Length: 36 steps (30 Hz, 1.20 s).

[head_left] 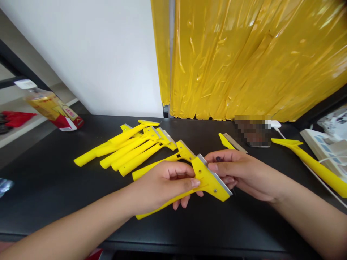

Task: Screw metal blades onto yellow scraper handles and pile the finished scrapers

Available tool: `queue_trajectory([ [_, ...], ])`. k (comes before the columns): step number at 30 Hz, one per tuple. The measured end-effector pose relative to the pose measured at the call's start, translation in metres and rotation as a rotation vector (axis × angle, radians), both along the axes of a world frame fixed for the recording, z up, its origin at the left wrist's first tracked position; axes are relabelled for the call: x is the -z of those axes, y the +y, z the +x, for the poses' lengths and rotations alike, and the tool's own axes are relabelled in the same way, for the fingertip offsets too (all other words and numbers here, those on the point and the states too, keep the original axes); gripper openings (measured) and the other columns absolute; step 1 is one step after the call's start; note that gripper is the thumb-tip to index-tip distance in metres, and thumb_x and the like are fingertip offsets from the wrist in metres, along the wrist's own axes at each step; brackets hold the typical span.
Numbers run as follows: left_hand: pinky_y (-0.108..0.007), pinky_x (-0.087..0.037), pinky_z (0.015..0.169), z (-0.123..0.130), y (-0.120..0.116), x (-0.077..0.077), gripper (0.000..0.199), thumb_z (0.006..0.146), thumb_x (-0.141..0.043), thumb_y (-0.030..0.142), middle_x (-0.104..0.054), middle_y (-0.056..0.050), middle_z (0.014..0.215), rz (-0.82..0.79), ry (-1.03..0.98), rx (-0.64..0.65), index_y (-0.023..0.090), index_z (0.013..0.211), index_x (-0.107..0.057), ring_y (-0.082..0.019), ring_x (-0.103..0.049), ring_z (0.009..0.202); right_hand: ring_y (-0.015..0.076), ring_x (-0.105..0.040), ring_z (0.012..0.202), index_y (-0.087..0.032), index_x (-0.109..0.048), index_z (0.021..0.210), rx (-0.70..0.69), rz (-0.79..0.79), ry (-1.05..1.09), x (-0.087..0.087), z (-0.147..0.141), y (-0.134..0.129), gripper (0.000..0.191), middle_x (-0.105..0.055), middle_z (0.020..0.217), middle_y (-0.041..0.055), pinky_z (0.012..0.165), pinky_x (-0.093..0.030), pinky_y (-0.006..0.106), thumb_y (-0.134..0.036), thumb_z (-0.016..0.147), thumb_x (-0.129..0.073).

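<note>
A yellow scraper [206, 177] with a wide head and a metal blade strip along its edge is in my left hand [170, 182]. The thumb presses on the neck of its head, and the handle slants down to the left under the palm. My right hand [235, 169] is closed close beside the blade edge, its fingertips meeting the strip. A small dark round thing [218, 159] shows between its fingers; its kind is unclear. Just beyond the held one lies another yellow scraper [157, 166], partly covered by my left hand.
Several yellow scrapers [135, 144] lie piled left of centre on the black table [67, 202]. A scraper head piece [227, 141] lies behind my right hand. At right are a yellow handle [311, 159], power strip [325, 151] and cables. A drink bottle [54, 106] stands at left.
</note>
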State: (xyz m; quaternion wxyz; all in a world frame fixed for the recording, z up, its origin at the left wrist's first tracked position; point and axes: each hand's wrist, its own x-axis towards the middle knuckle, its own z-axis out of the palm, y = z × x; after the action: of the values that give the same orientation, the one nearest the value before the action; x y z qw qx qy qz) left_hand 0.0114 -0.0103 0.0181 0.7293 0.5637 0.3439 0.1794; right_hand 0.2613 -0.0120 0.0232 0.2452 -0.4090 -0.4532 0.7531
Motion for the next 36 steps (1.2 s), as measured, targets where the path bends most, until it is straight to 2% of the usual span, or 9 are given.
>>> queue_trajectory([
  [4, -0.019, -0.05, 0.053, 0.002, -0.001, 0.001, 0.024, 0.099, -0.07, 0.038, -0.076, -0.008, 0.1, 0.015, -0.028, -0.038, 0.015, 0.101, -0.072, -0.01, -0.064, 0.063, 0.0078, -0.036, 0.061, -0.016, -0.075, 0.101, 0.017, 0.058, -0.072, -0.001, 0.0, 0.0, 0.035, -0.057, 0.072, -0.0012, 0.055, -0.021, 0.026, -0.046, 0.087, -0.085],
  [9, -0.019, -0.049, 0.047, 0.005, -0.004, 0.007, 0.027, 0.099, -0.071, 0.043, -0.068, -0.003, 0.091, 0.046, -0.071, -0.144, 0.018, 0.108, -0.065, -0.013, -0.07, 0.061, 0.0078, -0.031, 0.06, -0.018, -0.074, 0.095, 0.089, 0.085, -0.111, 0.002, -0.003, 0.001, 0.034, -0.046, 0.068, -0.0049, 0.055, -0.021, 0.025, -0.048, 0.085, -0.086],
  [14, -0.019, -0.05, 0.044, 0.007, -0.003, 0.011, 0.029, 0.1, -0.071, 0.045, -0.066, 0.0, 0.087, 0.082, -0.075, -0.229, 0.02, 0.11, -0.064, -0.016, -0.073, 0.064, 0.0078, -0.031, 0.058, -0.018, -0.068, 0.086, 0.121, 0.091, -0.091, 0.011, -0.005, 0.004, 0.037, -0.044, 0.066, -0.006, 0.053, -0.02, 0.025, -0.051, 0.085, -0.086],
  [25, -0.019, -0.054, 0.046, 0.009, 0.0, 0.009, 0.027, 0.095, -0.078, 0.042, -0.07, -0.003, 0.084, -0.112, -0.092, -0.302, 0.017, 0.101, -0.069, -0.02, -0.076, 0.073, 0.0096, -0.041, 0.062, -0.02, -0.068, 0.084, 0.161, 0.239, -0.205, 0.015, -0.013, 0.005, 0.04, -0.053, 0.069, -0.004, 0.053, -0.028, 0.023, -0.056, 0.085, -0.084],
  [29, -0.02, -0.054, 0.046, 0.007, 0.004, 0.006, 0.026, 0.096, -0.077, 0.041, -0.073, -0.005, 0.087, -0.102, -0.141, -0.37, 0.018, 0.104, -0.07, -0.018, -0.075, 0.07, 0.0111, -0.043, 0.066, -0.021, -0.072, 0.092, 0.278, 0.288, -0.154, 0.019, -0.012, 0.006, 0.035, -0.055, 0.078, -0.0014, 0.055, -0.032, 0.023, -0.056, 0.094, -0.075],
  [31, -0.02, -0.055, 0.047, 0.003, 0.009, 0.003, 0.023, 0.098, -0.076, 0.04, -0.074, -0.005, 0.088, -0.077, -0.185, -0.455, 0.019, 0.105, -0.07, -0.017, -0.074, 0.069, 0.013, -0.045, 0.069, -0.021, -0.074, 0.097, 0.384, 0.343, -0.056, 0.021, -0.011, 0.007, 0.032, -0.054, 0.082, 0.0006, 0.058, -0.037, 0.025, -0.053, 0.098, -0.07],
  [33, -0.021, -0.055, 0.047, -0.001, 0.015, 0.001, 0.021, 0.098, -0.076, 0.039, -0.074, -0.004, 0.089, -0.043, -0.236, -0.553, 0.02, 0.105, -0.069, -0.018, -0.073, 0.071, 0.0165, -0.051, 0.076, -0.022, -0.076, 0.101, 0.471, 0.456, 0.005, 0.021, -0.009, 0.009, 0.031, -0.057, 0.087, 0.0031, 0.068, -0.046, 0.029, -0.051, 0.102, -0.064],
  [36, -0.02, -0.055, 0.047, -0.006, 0.02, -0.001, 0.022, 0.096, -0.078, 0.037, -0.074, -0.004, 0.096, -0.022, -0.296, -0.632, 0.022, 0.107, -0.067, -0.018, -0.073, 0.073, 0.0207, -0.058, 0.087, -0.027, -0.076, 0.106, 0.533, 0.708, -0.217, 0.019, -0.006, 0.008, 0.034, -0.064, 0.098, 0.0055, 0.08, -0.05, 0.034, -0.054, 0.105, -0.056],
])
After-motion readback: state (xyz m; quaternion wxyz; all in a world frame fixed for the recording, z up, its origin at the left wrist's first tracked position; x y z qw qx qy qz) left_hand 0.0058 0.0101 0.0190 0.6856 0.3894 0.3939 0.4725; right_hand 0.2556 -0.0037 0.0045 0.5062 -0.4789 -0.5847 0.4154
